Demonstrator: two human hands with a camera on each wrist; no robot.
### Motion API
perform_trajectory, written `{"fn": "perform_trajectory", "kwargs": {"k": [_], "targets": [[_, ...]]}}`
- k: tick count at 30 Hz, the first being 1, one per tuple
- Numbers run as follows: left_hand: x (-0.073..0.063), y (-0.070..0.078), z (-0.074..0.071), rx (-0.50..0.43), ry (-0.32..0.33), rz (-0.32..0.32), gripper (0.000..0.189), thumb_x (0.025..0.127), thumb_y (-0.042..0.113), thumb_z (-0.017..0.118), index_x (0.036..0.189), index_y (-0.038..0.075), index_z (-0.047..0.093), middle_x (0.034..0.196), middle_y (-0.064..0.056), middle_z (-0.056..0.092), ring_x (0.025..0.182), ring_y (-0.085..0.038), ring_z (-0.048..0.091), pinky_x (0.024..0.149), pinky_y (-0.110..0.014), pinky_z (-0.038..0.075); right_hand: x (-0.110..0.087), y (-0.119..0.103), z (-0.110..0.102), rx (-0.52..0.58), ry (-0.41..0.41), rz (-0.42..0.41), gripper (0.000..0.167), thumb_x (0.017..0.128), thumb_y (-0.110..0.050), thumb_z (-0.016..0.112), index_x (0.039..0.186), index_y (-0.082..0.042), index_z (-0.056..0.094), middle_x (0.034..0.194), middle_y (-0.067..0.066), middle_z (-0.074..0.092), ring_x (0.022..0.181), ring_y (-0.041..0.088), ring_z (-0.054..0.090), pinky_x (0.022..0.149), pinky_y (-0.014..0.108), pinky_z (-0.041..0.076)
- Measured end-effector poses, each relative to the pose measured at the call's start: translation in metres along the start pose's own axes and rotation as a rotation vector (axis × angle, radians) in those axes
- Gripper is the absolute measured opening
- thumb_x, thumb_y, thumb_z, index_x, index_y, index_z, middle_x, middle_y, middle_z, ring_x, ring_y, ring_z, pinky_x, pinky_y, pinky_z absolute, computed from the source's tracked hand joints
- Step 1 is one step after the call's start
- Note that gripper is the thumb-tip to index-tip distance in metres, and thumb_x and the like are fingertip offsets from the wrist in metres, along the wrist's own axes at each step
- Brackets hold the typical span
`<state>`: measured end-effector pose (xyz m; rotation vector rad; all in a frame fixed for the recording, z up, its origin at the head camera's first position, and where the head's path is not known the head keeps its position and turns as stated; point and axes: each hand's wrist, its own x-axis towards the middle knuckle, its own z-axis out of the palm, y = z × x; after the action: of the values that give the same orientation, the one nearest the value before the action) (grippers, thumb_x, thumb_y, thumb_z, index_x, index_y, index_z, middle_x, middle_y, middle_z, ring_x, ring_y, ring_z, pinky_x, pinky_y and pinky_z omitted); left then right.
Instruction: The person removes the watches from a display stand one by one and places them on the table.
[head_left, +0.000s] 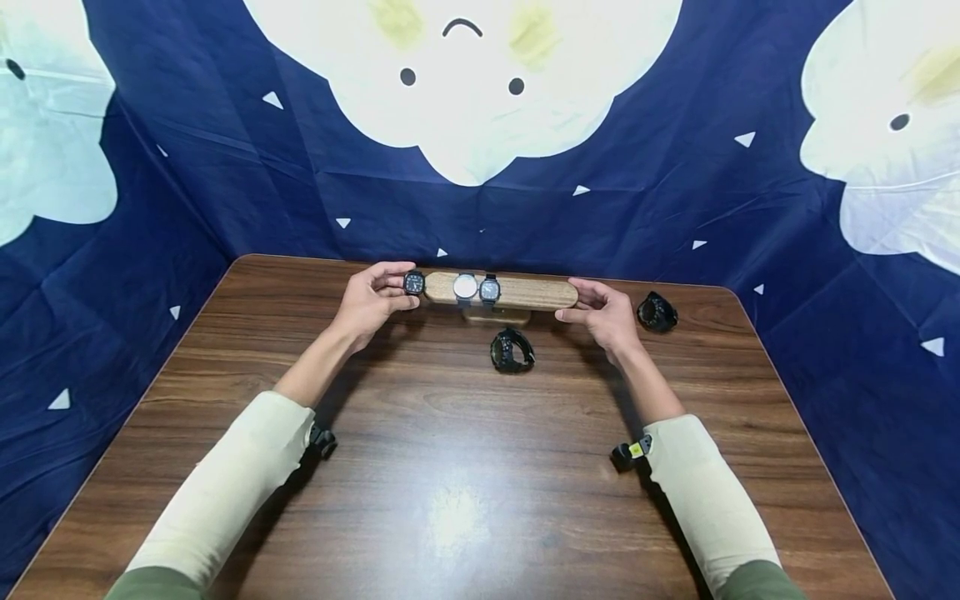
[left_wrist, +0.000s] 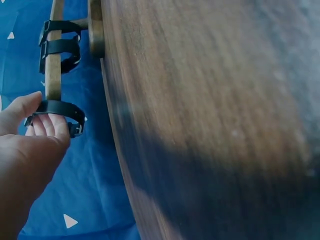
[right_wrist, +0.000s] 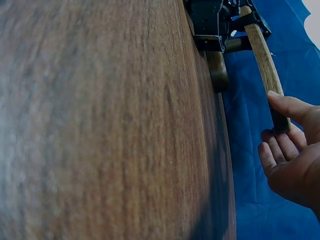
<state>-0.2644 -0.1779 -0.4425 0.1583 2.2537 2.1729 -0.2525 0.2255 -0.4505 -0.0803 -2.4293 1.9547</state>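
Note:
A wooden watch stand (head_left: 536,292) with a horizontal bar stands near the table's back edge. My left hand (head_left: 365,304) pinches a black wristwatch (head_left: 414,282) at the bar's left end. In the left wrist view, fingers reach inside the strap loop (left_wrist: 64,107), with the thumb against its outer side. My right hand (head_left: 609,315) holds the bar's right tip between thumb and fingers, as the right wrist view shows at the bar (right_wrist: 265,62). Near the middle of the bar, a white-dial watch (head_left: 465,287) and a dark square watch (head_left: 490,290) hang side by side.
A black watch (head_left: 512,350) lies on the brown wooden table (head_left: 450,433) in front of the stand's base (head_left: 497,317). Another black watch (head_left: 657,312) sits right of my right hand. A blue cloth (head_left: 247,167) with cloud prints hangs behind the table.

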Motion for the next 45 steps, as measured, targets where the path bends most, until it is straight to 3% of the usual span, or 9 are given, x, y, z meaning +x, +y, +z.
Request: {"fn": "perform_trajectory", "kwargs": {"k": [5,11,20,26,35,45], "targets": [[-0.003,0.003,-0.001,-0.024,-0.027,-0.016,0.072,0.087,-0.026,0.075,0.155,-0.009,0.058,0.107,0.005,0.072,0.092,-0.004,0.073,0.088,-0.016,0.065,0.0,-0.001,0.0,0.0,0.0,0.0,0.072,0.087,0.003,0.093,0.154,-0.004,0.068,0.159,0.02,0.068,0.134,0.018,0.072,0.107,0.016,0.06],[-0.007,0.004,-0.001,0.004,-0.058,0.009,0.072,0.09,-0.024,0.075,0.157,-0.007,0.057,0.109,0.008,0.072,0.095,-0.003,0.073,0.09,-0.015,0.064,0.0,-0.001,0.0,-0.001,-0.003,-0.001,0.072,0.088,0.003,0.093,0.155,-0.004,0.067,0.159,0.02,0.067,0.14,0.023,0.071,0.109,0.018,0.059],[-0.012,0.002,-0.001,0.08,-0.095,0.054,0.064,0.095,-0.014,0.078,0.156,-0.007,0.059,0.105,0.015,0.073,0.096,-0.002,0.068,0.088,-0.012,0.059,-0.001,0.0,-0.001,-0.001,0.0,-0.003,0.072,0.088,0.003,0.093,0.154,-0.004,0.067,0.159,0.021,0.067,0.129,0.012,0.074,0.107,0.016,0.06],[-0.016,0.003,0.0,0.132,-0.079,0.06,0.059,0.096,-0.004,0.083,0.152,-0.003,0.064,0.093,0.012,0.073,0.088,-0.003,0.068,0.082,-0.013,0.059,-0.001,-0.001,-0.001,0.0,-0.007,-0.002,0.072,0.088,0.002,0.093,0.155,-0.004,0.067,0.159,0.021,0.067,0.133,0.017,0.073,0.107,0.017,0.06],[-0.023,0.006,-0.002,0.138,-0.052,0.083,0.055,0.091,-0.003,0.089,0.143,-0.006,0.07,0.082,0.017,0.076,0.082,-0.001,0.071,0.08,-0.013,0.06,-0.002,-0.005,-0.001,-0.01,-0.012,0.002,0.071,0.089,0.0,0.093,0.155,-0.005,0.067,0.158,0.02,0.068,0.142,0.03,0.07,0.108,0.018,0.06],[-0.032,0.011,0.003,0.162,-0.093,0.023,0.058,0.089,0.0,0.093,0.143,-0.001,0.072,0.091,0.016,0.082,0.085,-0.003,0.078,0.079,-0.017,0.064,-0.001,-0.001,0.0,-0.01,0.001,-0.002,0.071,0.088,0.002,0.094,0.154,-0.005,0.068,0.158,0.022,0.068,0.128,0.014,0.075,0.105,0.016,0.061]]}}
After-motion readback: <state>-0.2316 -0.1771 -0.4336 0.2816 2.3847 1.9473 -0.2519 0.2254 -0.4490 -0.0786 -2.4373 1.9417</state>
